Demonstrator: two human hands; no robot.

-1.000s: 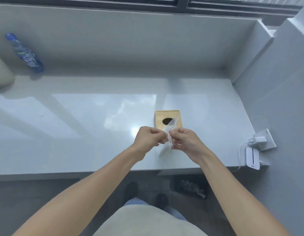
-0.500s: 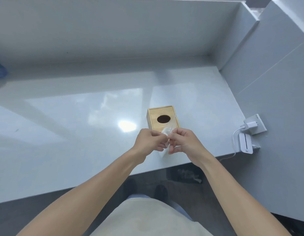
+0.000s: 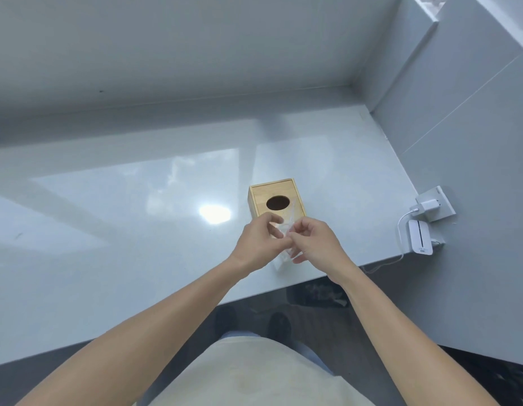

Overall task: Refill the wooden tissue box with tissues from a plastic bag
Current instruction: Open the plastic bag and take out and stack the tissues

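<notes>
Tissues in their clear plastic bag (image 3: pixel 284 244) sit pinched between my two hands, just above the near edge of the counter (image 3: pixel 108 230). Nearest to me, below the hands, I see my pale shirt (image 3: pixel 254 373) and, past it, my dark shoes (image 3: pixel 279 325) on the floor under the counter's lip. My left hand (image 3: pixel 259 247) has its fingers curled together on the left side of the bag, thumb and forefinger closed on the plastic near its top. My right hand (image 3: pixel 319 244) is clamped on the right side in the same way, fingertips meeting the film beside those of the left. The bag hangs tilted between them, its lower corner showing below my palms and its upper edge rising in front of the box; how much it holds is too blurred to tell.

Just beyond my knuckles the wooden tissue box (image 3: pixel 276 200) stands on the counter, lid on, its dark oval hole facing up. Off to the right, on the wall, a white charger (image 3: pixel 427 206) is plugged into a socket, with a small white device (image 3: pixel 420 237) below it and a thin cable (image 3: pixel 401 227) looping between. Farther back the glossy counter runs to a pale grey backsplash (image 3: pixel 196 54).
</notes>
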